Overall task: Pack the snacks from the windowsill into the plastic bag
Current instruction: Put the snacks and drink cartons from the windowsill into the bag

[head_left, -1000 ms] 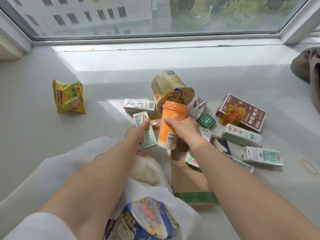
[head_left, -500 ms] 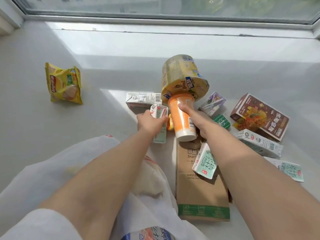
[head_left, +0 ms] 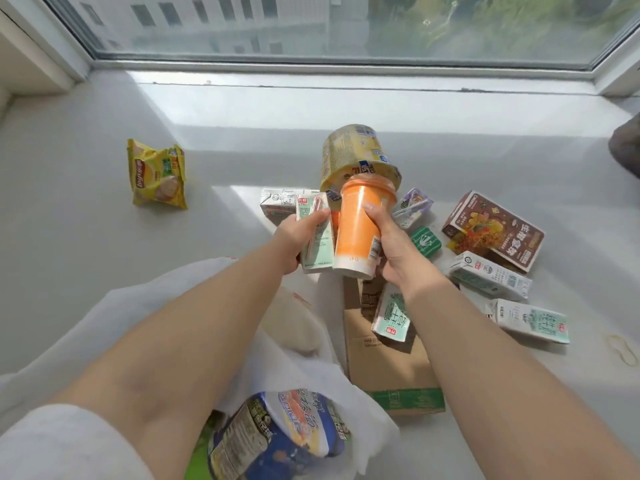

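Fingers of your right hand are wrapped round the orange cup, thumb on the front, holding it up off the sill with the lid end tipped away from you. Your left hand has a pale green milk carton gripped just to the left of the cup, and the two look like they're touching side by side.

Right behind the cup there's a big yellow noodle tub lying tilted, its rim partly hidden by the cup lid. Another carton lies flat behind your left hand. Off to the right of your grip: a small purple pack, a little green square packet, a brown snack box, and two more white-green cartons further right and nearer you. Under your right wrist a carton rests on a flat brown paper bag.

Plastic bag is below your forearms, white and crumpled, mouth towards you, with a blue and white noodle pack showing in it at the bottom edge. Way off to the left of your hands a yellow chip bag sits by itself on the windowsill. Far right, near the edge, a pale rubber band lies on the sill.
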The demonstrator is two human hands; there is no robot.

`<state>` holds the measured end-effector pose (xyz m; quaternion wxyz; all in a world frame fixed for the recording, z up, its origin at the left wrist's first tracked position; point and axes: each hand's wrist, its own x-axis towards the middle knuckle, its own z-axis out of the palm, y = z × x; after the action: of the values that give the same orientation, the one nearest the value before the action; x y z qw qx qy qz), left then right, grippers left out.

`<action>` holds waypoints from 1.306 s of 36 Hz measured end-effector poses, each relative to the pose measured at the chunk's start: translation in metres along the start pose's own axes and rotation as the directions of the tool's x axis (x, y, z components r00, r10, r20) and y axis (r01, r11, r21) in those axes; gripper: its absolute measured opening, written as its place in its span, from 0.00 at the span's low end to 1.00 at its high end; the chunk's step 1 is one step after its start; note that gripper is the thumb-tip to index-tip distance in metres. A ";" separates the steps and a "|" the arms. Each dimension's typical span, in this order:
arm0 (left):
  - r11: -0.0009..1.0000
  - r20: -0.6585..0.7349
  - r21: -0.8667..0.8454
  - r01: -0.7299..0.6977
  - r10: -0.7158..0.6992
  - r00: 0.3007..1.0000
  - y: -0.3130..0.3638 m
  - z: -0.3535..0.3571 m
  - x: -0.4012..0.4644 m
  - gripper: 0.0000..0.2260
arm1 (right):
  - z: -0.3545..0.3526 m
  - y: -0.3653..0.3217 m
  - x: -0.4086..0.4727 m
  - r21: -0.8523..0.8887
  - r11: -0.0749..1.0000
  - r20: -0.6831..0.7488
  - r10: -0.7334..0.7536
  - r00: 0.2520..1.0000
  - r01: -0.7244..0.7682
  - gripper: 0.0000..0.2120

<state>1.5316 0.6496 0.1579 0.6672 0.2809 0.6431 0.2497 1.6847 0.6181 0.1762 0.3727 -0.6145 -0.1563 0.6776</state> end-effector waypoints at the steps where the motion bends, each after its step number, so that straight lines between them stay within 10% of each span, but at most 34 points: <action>1: 0.999 0.015 -0.028 -0.027 0.028 1.000 0.003 0.000 -0.009 0.12 | -0.002 -0.002 -0.008 0.017 1.000 0.028 0.000 1.000 0.000 0.34; 13: 0.946 0.152 -0.296 -0.130 0.181 0.972 0.017 -0.028 -0.158 0.17 | -0.006 0.000 -0.140 0.350 0.934 0.317 -0.193 0.929 0.075 0.54; 20: 0.906 -0.021 -0.217 -0.363 0.367 0.930 -0.016 -0.070 -0.235 0.04 | 0.016 0.042 -0.196 0.422 0.904 0.369 -0.248 0.896 0.076 0.57; 31: 0.919 -0.312 0.034 -0.392 0.382 0.870 -0.096 -0.147 -0.285 0.16 | 0.051 0.093 -0.246 0.218 0.951 0.353 -0.287 0.891 0.220 0.47; 47: 0.856 -0.057 0.504 -0.111 0.162 0.985 -0.117 -0.200 -0.257 0.21 | 0.085 0.133 -0.274 -0.331 0.833 0.242 -0.379 0.893 0.443 0.30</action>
<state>1.3165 0.3973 0.2579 0.5204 0.4762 0.6958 0.1350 1.5537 0.3585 0.2996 0.3703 -0.5675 -0.4428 0.5872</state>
